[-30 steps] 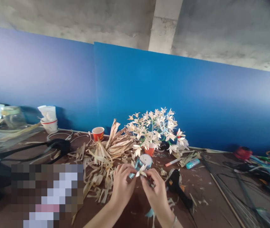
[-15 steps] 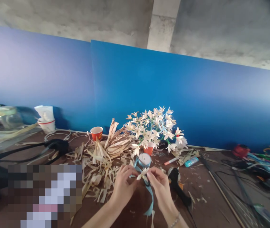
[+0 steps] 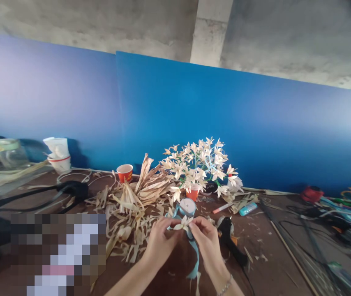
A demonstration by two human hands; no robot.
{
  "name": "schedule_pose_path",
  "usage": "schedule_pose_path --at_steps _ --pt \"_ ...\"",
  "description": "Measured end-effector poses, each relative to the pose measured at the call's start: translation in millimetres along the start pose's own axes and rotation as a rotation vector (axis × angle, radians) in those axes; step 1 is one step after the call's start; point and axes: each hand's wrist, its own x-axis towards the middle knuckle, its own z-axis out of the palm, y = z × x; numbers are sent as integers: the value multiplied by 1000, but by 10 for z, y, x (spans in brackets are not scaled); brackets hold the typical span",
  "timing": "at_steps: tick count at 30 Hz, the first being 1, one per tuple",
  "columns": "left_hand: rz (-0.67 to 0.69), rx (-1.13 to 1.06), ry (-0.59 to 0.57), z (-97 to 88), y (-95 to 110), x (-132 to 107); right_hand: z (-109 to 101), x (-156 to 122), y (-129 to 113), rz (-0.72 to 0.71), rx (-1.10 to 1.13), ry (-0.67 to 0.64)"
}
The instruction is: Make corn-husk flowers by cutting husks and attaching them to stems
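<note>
Between my two hands is a small cream flower (image 3: 183, 223) with pointed petals, like those in the bunch beyond. My left hand (image 3: 162, 238) pinches it from the left, and my right hand (image 3: 205, 238) from the right, thumb and forefinger closed on the petals. A light-blue ribbon (image 3: 194, 261) hangs down beside my right fingers. Just past the fingertips sits a ribbon roll (image 3: 188, 206). The bunch of cream flowers (image 3: 198, 164) stands in a red paper cup (image 3: 192, 192) behind it.
Dried husks (image 3: 132, 209) and scraps cover the left middle of the table. A black glue gun (image 3: 231, 242) lies right of my hand, near a blue lighter-like object (image 3: 248, 209). Another red cup (image 3: 125, 173) stands at the back; cords and tangled strips crowd the right.
The flower has turned slightly between my fingers, so its spread petals face me more. Both hands stay in nearly the same place, still gripping it.
</note>
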Motion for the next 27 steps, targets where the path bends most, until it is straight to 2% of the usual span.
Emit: schedule_pose_path --at_steps 4,12,20,27 --pt "40 -48 -6 -12 23 7 -11 15 23 61 57 20" --pt "111 -60 32 -9 5 13 30 -2 32 68 51 9" --pt "140 18 60 -17 -15 5 49 -22 72 40 10 -11" --pt "264 131 47 -14 -42 2 18 -15 69 20 -32 -43"
